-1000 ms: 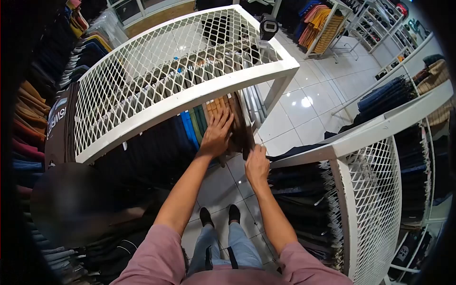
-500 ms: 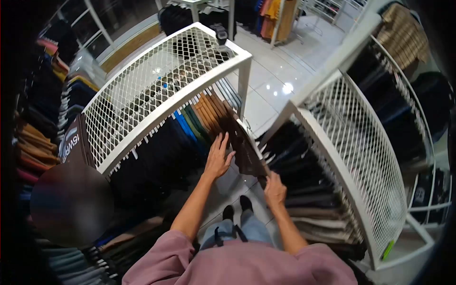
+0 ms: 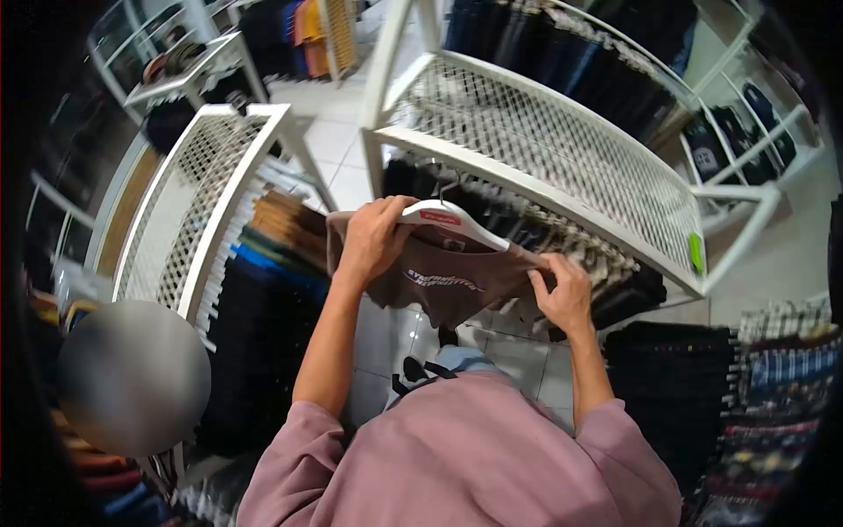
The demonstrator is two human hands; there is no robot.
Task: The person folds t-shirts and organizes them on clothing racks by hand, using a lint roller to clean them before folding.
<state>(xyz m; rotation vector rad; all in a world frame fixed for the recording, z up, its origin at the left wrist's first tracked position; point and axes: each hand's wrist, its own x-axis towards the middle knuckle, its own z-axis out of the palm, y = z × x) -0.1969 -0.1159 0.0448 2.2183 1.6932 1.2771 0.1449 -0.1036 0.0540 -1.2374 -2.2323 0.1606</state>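
A brown T-shirt [image 3: 461, 303] with light lettering across its chest hangs in front of me on a white hanger [image 3: 481, 230] that bears a red label. My left hand [image 3: 376, 235] is closed around the left shoulder of the shirt and that end of the hanger. At the other shoulder, my right hand [image 3: 564, 292] pinches the brown cloth between thumb and fingers. The hanger's metal hook points away from me, overlapping the dark clothes of the rack behind. Below the collar the shirt sags in loose folds.
A white mesh-topped rack [image 3: 536, 110] full of hanging clothes stands ahead and right. Another mesh-topped rack [image 3: 171, 189] holds brown, green, blue and black garments on the left. Folded dark clothes [image 3: 667, 378] lie at lower right. White floor tiles [image 3: 329, 145] show between the racks.
The brown T-shirt has come out from the left rack and is now spread before me. My left hand, earlier open by the rack, has closed on its shoulder. The view has turned right.
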